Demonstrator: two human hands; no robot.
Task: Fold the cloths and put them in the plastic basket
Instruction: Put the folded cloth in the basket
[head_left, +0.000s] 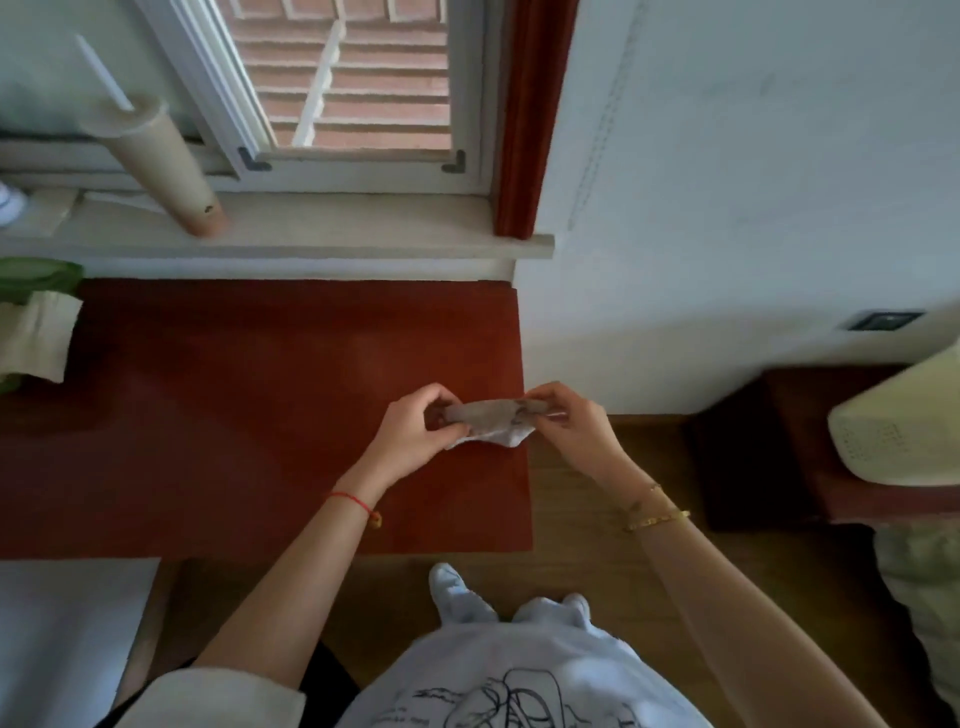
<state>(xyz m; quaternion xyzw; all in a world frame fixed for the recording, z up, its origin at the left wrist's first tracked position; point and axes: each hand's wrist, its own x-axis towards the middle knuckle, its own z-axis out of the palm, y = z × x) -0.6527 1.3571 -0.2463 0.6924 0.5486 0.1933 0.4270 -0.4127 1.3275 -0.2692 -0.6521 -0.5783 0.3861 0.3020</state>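
A small grey-white cloth (491, 422) is stretched between both hands just above the right end of the dark red table (260, 415). My left hand (410, 428) pinches its left end with curled fingers. My right hand (569, 423) pinches its right end. The cloth's lower edge hangs down between them. At the far left edge, a green plastic basket (44, 275) stands on the table with a cream cloth (36, 338) draped over its rim.
A window sill (311, 234) with a tall paper cup (161, 166) runs behind the table. A red curtain (530, 119) hangs beside the window. To the right stand a dark low cabinet (748, 452) and a cream object (893, 431). Wooden floor (571, 561) lies below.
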